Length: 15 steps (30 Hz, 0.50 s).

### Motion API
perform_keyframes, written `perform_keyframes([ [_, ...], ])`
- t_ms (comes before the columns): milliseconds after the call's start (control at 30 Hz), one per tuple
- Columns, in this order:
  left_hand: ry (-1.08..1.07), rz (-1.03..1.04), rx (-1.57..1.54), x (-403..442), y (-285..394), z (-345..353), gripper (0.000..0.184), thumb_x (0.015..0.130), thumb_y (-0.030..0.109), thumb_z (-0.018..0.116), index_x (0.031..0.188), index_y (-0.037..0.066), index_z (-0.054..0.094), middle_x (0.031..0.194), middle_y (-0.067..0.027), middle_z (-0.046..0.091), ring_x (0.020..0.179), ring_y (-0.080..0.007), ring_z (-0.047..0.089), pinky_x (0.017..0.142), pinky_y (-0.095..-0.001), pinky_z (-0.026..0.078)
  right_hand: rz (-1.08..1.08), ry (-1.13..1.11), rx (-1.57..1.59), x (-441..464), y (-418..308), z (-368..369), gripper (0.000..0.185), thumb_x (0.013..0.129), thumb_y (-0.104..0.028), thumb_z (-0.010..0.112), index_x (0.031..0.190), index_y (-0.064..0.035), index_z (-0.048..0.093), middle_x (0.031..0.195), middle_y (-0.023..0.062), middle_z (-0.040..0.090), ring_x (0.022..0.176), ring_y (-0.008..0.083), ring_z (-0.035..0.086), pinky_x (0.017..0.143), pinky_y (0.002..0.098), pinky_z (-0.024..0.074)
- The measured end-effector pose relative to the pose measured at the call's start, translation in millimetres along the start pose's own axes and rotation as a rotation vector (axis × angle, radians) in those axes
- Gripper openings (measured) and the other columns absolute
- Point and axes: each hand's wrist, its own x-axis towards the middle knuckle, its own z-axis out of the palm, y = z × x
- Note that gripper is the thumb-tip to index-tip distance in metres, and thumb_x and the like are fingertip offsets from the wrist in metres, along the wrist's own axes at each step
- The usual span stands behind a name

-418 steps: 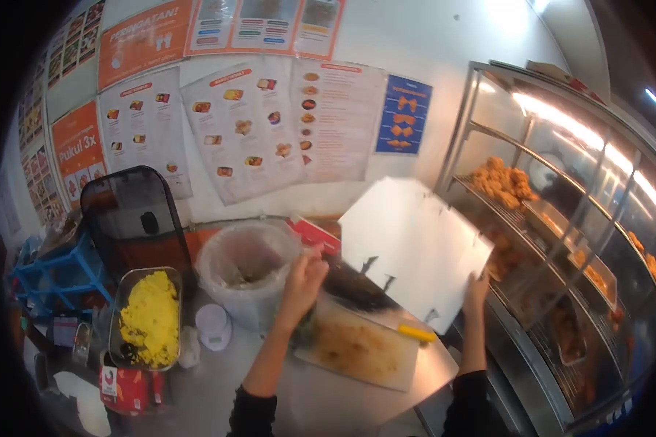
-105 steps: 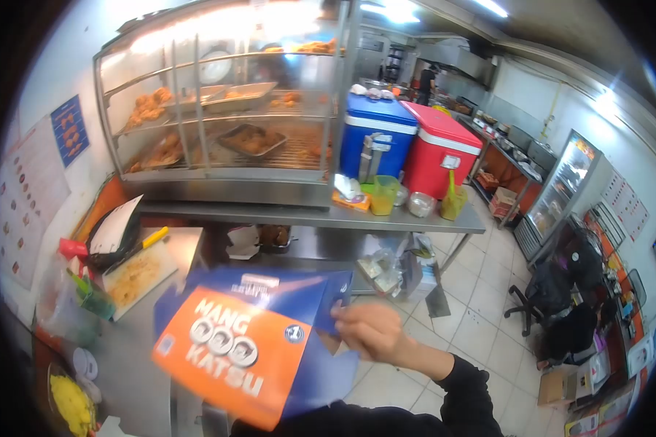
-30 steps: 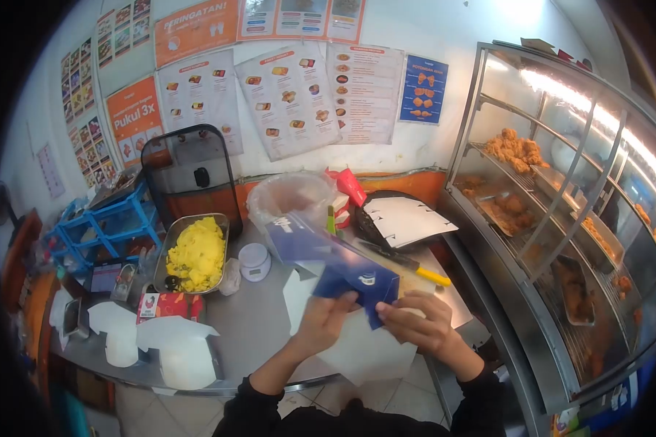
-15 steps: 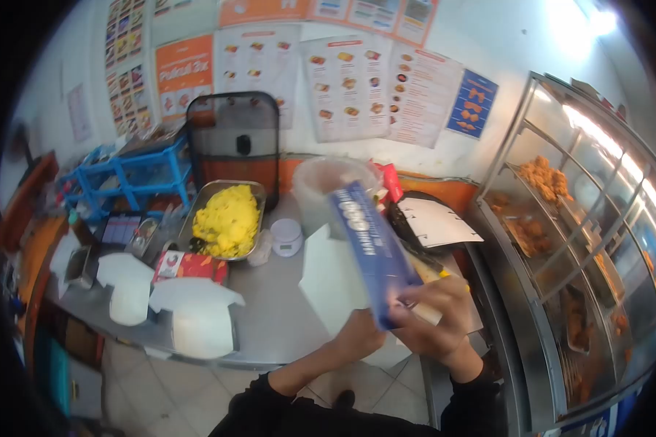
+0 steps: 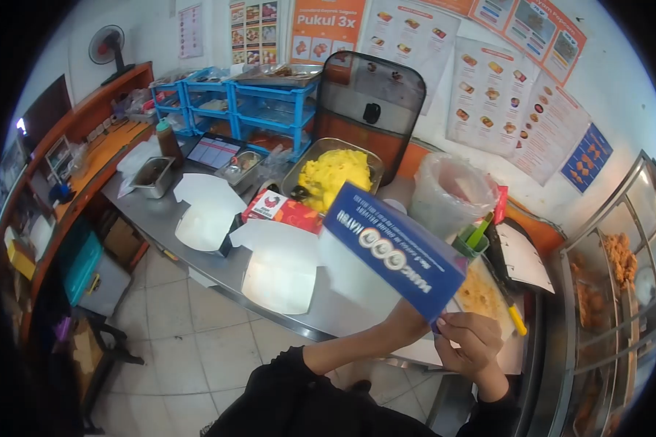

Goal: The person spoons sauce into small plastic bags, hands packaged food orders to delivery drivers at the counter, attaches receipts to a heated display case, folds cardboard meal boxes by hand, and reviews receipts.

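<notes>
A blue printed food box (image 5: 393,247) is held up in front of me, its lettered side facing the camera. My right hand (image 5: 472,342) pinches its lower right corner. My left hand (image 5: 410,324) grips it from underneath, its fingers hidden behind the cardboard. Below it lie a white board and a tan cutting board (image 5: 481,291) with crumbs. To the left stand two open white food boxes, one in the middle (image 5: 280,280) and one farther left (image 5: 205,227). Behind them lies a red and orange box (image 5: 283,210).
A metal tray of yellow rice (image 5: 335,175) sits behind the blue box. Beside it is a plastic-lined bucket (image 5: 452,193). A yellow-handled knife (image 5: 516,319) lies at the right. A glass cabinet with fried chicken (image 5: 619,258) stands far right; blue racks (image 5: 273,109) stand at the back.
The blue box has turned from nearly upright to a slant, and its printed side now faces me. My view has swung left. Both hands stay on the box.
</notes>
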Motion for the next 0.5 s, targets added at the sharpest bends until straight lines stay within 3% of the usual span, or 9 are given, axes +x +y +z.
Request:
perform_keyframes([
  [33,0.09,0.123,-0.012,-2.1,0.4,-3.8,0.022,0.076,0.01,0.056,0.095,0.003,0.048,0.084,-0.0062,0.052,0.079,-0.0199,0.052,0.067,-0.0326,0.041,0.037,0.022,0.037,-7.9,4.4,6.0,0.021,0.054,0.004,0.065,0.074,-0.0017,0.059,0.076,0.007,0.058,0.06,0.0178,0.058,0.048,0.0234,0.0449],
  [67,0.087,0.121,-0.006,0.5,-6.6,0.6,0.022,0.076,0.01,0.056,0.095,0.003,0.048,0.084,-0.0062,0.052,0.079,-0.0199,0.052,0.067,-0.0326,0.041,0.038,0.027,0.041,-10.1,11.7,11.4,0.021,0.054,0.004,0.065,0.074,-0.0017,0.059,0.076,0.007,0.058,0.06,0.0178,0.058,0.048,0.0234,0.0449],
  [133,0.188,0.148,-0.093,7.3,-24.9,18.0,0.021,0.079,0.01,0.053,0.099,0.003,0.048,0.088,-0.0072,0.052,0.082,-0.0212,0.052,0.071,-0.0328,0.041,0.01,0.118,-0.336,-15.8,27.4,19.6,0.023,0.053,0.005,0.065,0.074,-0.0023,0.058,0.075,0.0072,0.058,0.061,0.0187,0.057,0.05,0.0238,0.0457],
  [200,0.15,0.137,-0.04,14.0,-23.6,21.5,0.024,0.08,0.009,0.052,0.102,0.003,0.047,0.093,-0.0091,0.051,0.088,-0.0226,0.051,0.075,-0.0331,0.04,0.02,0.138,-0.327,-25.1,42.0,19.7,0.02,0.053,0.004,0.066,0.071,-0.0023,0.057,0.086,0.0114,0.057,0.063,0.0182,0.056,0.053,0.0243,0.0463],
  [267,0.13,0.129,0.033,24.4,-19.2,19.0,0.026,0.081,0.009,0.05,0.106,0.003,0.046,0.099,-0.0111,0.05,0.094,-0.024,0.049,0.08,-0.0335,0.038,0.309,0.207,0.068,-32.4,53.0,17.3,0.039,0.052,0.004,0.069,0.087,-0.0022,0.054,0.103,0.0166,0.05,0.069,0.0204,0.057,0.054,0.0249,0.0464],
  [333,-0.229,0.26,-0.01,31.5,-14.2,9.6,0.036,0.082,0.014,0.051,0.114,0.001,0.042,0.111,-0.0146,0.046,0.105,-0.0262,0.044,0.087,-0.0339,0.034,0.308,0.384,0.237,-39.1,68.0,25.8,0.052,0.051,0.004,0.07,0.097,-0.0036,0.048,0.109,0.0188,0.045,0.076,0.0228,0.056,0.057,0.0261,0.0466],
  [367,-0.447,0.147,-0.12,30.8,-23.0,4.3,0.038,0.082,0.017,0.052,0.115,0.001,0.041,0.117,-0.0152,0.043,0.111,-0.0245,0.039,0.091,-0.0342,0.03,0.322,0.545,0.381,-49.5,78.3,26.7,0.065,0.05,0.004,0.071,0.108,-0.005,0.042,0.116,0.0209,0.04,0.082,0.0251,0.055,0.059,0.0273,0.0468],
  [433,0.054,-0.309,-1.011,22.0,-42.7,40.5,0.034,0.082,0.02,0.052,0.109,0.0,0.047,0.108,-0.0173,0.05,0.105,-0.0301,0.045,0.077,-0.0336,0.04,0.223,0.328,-0.082,-87.0,116.7,27.2,0.082,0.05,0.001,0.075,0.118,-0.0081,0.03,0.118,0.0209,0.039,0.094,0.0312,0.05,0.065,0.0307,0.0469],
  [500,0.403,-0.552,-0.696,53.0,-36.3,62.4,0.029,0.083,0.023,0.05,0.1,-0.001,0.051,0.094,-0.0155,0.057,0.087,-0.0298,0.055,0.067,-0.0317,0.042,0.416,0.104,0.255,-107.1,131.9,29.5,0.071,0.055,-0.008,0.076,0.115,-0.0069,0.038,0.112,0.0162,0.046,0.1,0.0291,0.048,0.073,0.0331,0.0447],
])
